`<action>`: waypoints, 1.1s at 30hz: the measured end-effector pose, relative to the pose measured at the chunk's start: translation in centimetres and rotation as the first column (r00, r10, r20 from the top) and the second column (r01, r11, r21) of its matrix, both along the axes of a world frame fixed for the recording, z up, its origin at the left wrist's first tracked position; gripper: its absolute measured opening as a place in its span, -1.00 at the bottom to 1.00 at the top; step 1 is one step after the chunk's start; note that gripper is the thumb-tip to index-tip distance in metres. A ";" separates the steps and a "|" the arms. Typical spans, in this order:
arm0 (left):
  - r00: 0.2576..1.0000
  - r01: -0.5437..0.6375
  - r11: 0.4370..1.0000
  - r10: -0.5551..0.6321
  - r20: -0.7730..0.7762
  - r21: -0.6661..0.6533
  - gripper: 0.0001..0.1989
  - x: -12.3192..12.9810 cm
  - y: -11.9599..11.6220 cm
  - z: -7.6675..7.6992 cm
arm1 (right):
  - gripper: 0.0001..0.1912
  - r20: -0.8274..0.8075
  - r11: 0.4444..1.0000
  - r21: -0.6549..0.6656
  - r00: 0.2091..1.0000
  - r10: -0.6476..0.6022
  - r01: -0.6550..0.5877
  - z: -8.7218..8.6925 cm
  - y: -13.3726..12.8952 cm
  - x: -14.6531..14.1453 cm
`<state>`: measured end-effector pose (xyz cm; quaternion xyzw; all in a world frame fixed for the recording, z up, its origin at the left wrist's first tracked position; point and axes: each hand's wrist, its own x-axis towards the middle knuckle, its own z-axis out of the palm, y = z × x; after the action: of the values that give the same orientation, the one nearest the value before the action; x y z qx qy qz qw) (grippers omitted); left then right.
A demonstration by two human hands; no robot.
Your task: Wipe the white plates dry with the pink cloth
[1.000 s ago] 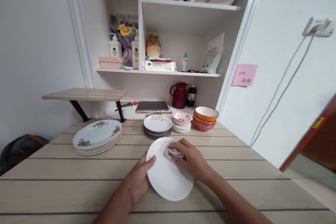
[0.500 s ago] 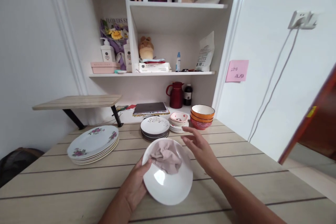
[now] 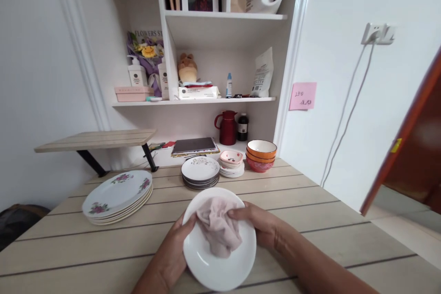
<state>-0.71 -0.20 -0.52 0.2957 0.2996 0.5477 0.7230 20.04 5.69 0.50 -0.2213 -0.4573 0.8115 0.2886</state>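
Observation:
A white plate [image 3: 220, 272] is held above the table, tilted toward me, with a crumpled pale pink cloth [image 3: 220, 229] on its upper part. My left hand [image 3: 174, 248] grips the plate's left rim, thumb on the upper face beside the cloth. On the right rim is my right hand [image 3: 263, 225], its thumb lying over the cloth's edge. The other fingers of both hands are hidden under the plate. Just beyond it stands a stack of dark-rimmed plates [image 3: 200, 168].
Oval floral plates [image 3: 119, 195] are stacked at left, near a small raised shelf [image 3: 96, 138]. Behind are small dishes [image 3: 231, 158], orange bowls [image 3: 262, 149], a closed laptop [image 3: 193, 145] and a red jug [image 3: 228, 127]. A wall shelf [image 3: 196, 102] overhangs the back.
My right hand has come down from above the table and taken the plate's right rim, thumb on the cloth. The cloth has changed shape, and the view has shifted slightly.

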 end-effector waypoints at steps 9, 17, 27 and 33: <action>0.959 -0.250 0.968 0.248 -0.139 0.004 -0.30 0.1 0.4 0.5 | -0.59 -0.097 0.973 -0.204 0.987 -0.128 0.106 -1.1 0.5 -0.9; 0.798 -0.446 0.887 0.455 -0.396 0.121 -0.35 -0.7 1.3 -0.6 | -0.51 0.038 0.912 -0.289 0.955 -0.294 0.292 -0.5 0.7 -1.2; 0.010 -0.136 0.383 0.923 -0.385 0.914 -0.55 -0.4 0.2 -0.4 | -0.50 0.074 0.928 -0.134 0.938 -0.339 0.347 -1.0 0.4 -1.7; -0.062 0.313 0.479 0.872 -0.486 0.820 -0.43 0.8 -1.0 -0.5 | -0.50 -0.001 0.952 -0.117 0.958 -0.286 0.284 -0.3 -0.8 -2.2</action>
<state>0.14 -1.22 -0.98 0.7642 0.4883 0.4103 -0.0958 17.85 4.84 0.23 -0.2942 -0.3700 0.7885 0.3933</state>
